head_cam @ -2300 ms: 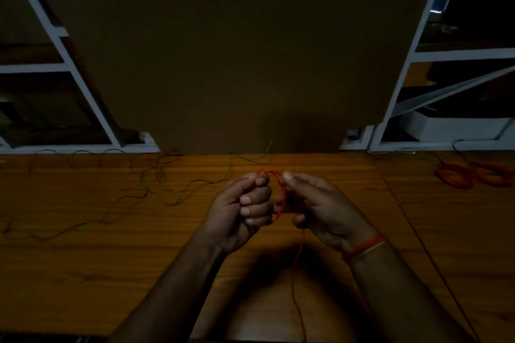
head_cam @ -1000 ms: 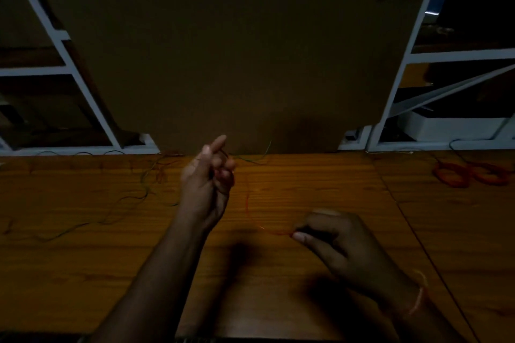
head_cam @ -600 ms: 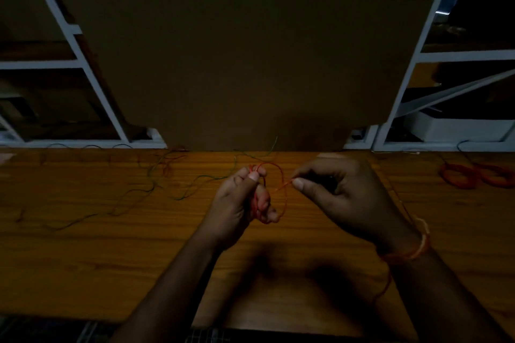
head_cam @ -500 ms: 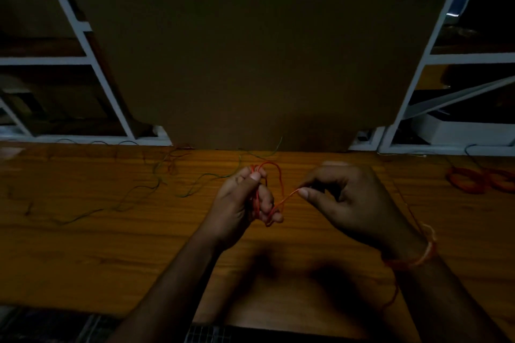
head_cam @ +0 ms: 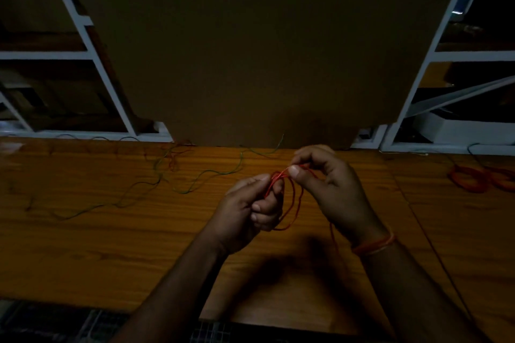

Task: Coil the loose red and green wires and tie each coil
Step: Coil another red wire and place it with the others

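Above the wooden table (head_cam: 111,245), the left hand (head_cam: 245,217) curled its fingers round a small coil of red wire (head_cam: 292,203), whose loops hung out at its three o'clock side. The right hand (head_cam: 331,189), at roughly two o'clock from the left, pinched a strand of that same wire between thumb and forefinger, the two hands nearly touching. A tail of the wire seemed to trail down past the right wrist, though the dim light made this uncertain. The loose green wire (head_cam: 206,175) lay sprawled on the table at ten o'clock from the hands. Finished red coils (head_cam: 471,178) sat well apart at three o'clock.
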`<action>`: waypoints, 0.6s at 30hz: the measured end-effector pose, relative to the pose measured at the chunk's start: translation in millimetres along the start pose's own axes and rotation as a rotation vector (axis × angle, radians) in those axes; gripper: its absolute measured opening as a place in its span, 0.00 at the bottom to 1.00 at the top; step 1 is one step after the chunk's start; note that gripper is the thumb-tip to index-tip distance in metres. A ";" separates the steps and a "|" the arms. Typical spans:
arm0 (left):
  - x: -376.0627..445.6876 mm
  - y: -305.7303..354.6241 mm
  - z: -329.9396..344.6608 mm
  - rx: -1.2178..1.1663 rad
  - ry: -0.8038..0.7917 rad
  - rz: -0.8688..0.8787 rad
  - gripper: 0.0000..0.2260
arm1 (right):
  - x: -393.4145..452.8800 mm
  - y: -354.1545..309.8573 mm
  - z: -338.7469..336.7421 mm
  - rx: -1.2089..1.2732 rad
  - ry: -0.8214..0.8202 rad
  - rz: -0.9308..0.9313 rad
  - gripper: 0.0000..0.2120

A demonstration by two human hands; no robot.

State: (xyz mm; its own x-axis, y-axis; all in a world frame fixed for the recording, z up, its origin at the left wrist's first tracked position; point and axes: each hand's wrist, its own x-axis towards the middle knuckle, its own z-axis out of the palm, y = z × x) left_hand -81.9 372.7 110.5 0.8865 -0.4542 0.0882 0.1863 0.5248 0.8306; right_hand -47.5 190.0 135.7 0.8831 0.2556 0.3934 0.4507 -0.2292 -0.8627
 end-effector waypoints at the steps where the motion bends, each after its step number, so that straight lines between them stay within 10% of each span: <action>1: 1.5 -0.7 0.9 -0.009 -0.009 -0.005 0.11 | -0.9 0.6 3.2 0.123 -0.013 0.103 0.03; 18: 12.5 -16.3 10.8 -0.238 -0.050 -0.078 0.09 | 6.0 16.0 33.4 0.254 0.246 0.196 0.07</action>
State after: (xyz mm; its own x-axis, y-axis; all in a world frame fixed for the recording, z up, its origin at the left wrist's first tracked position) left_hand -78.4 350.7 103.9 0.8446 -0.5320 0.0609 0.3531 0.6387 0.6837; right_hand -39.3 219.3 113.7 0.9680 -0.0091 0.2509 0.2508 -0.0040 -0.9680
